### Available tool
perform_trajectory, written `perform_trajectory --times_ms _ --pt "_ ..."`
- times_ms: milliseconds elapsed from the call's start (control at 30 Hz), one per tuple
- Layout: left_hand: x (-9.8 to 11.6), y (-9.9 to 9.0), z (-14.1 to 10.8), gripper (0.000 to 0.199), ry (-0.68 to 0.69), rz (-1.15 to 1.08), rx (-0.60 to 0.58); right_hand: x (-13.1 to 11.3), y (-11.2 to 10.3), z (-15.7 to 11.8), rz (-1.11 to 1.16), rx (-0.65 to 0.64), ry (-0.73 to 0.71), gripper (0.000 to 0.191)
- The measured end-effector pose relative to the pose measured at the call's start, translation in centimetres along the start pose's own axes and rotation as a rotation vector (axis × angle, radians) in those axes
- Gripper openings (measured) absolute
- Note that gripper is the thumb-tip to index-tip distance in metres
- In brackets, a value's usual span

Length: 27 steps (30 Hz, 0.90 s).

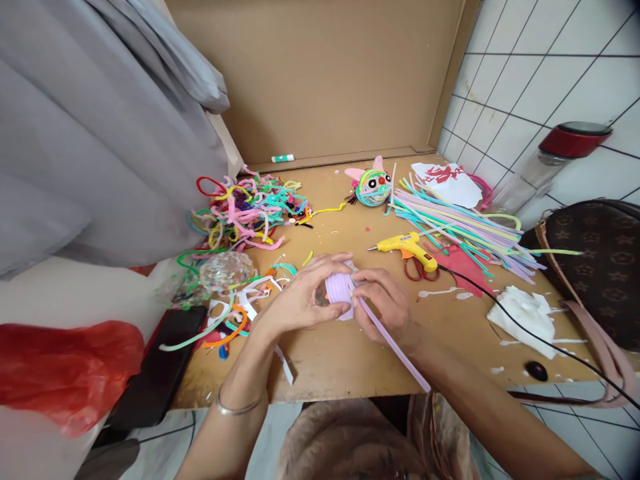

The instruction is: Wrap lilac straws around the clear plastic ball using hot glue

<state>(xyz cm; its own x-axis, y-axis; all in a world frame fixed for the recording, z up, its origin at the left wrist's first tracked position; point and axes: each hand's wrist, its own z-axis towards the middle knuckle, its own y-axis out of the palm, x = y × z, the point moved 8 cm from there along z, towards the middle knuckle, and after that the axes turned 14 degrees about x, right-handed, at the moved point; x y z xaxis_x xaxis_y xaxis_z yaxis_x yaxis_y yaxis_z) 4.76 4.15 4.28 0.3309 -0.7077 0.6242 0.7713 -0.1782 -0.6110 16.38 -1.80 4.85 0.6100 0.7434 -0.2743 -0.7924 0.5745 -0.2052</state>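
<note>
My left hand [313,293] grips a small rounded object [340,292] wrapped in rows of lilac pipe cleaner, thumb below and fingers over the top. Part of its near left side looks clear or uncovered. On its right side, my right hand [385,300] pinches a lilac pipe cleaner [395,345] against the wrapped rows; its loose end slants down toward the table edge. Beyond the hands, a yellow glue gun [407,248] lies with its nozzle to the left. At the back sits a finished-looking ball figure [374,187] with pink ears, eyes and a red nose.
Tangled pipe cleaners [245,207] and a clear plastic ball [227,270] lie left. Straight pipe cleaners [460,213], scissors [417,270], a tissue [525,317] and a brown bag [595,267] are right. The glue gun's black cord [525,327] crosses the right side. A phone [160,367] lies front left.
</note>
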Motion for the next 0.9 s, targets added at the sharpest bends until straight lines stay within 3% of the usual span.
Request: perform_trajectory --times_ms 267,600,900 --pt "0.11 -0.07 0.07 0.047 0.052 -0.002 0.031 -0.01 -0.08 0.07 0.005 0.015 -0.003 0.014" --pt "-0.02 0.21 0.08 0.05 0.019 0.005 0.02 0.34 -0.03 0.07 0.033 0.017 0.025 0.016" --pt "-0.58 0.73 0.07 0.074 0.023 0.032 0.011 0.37 -0.25 0.34 0.053 0.027 0.048 0.018"
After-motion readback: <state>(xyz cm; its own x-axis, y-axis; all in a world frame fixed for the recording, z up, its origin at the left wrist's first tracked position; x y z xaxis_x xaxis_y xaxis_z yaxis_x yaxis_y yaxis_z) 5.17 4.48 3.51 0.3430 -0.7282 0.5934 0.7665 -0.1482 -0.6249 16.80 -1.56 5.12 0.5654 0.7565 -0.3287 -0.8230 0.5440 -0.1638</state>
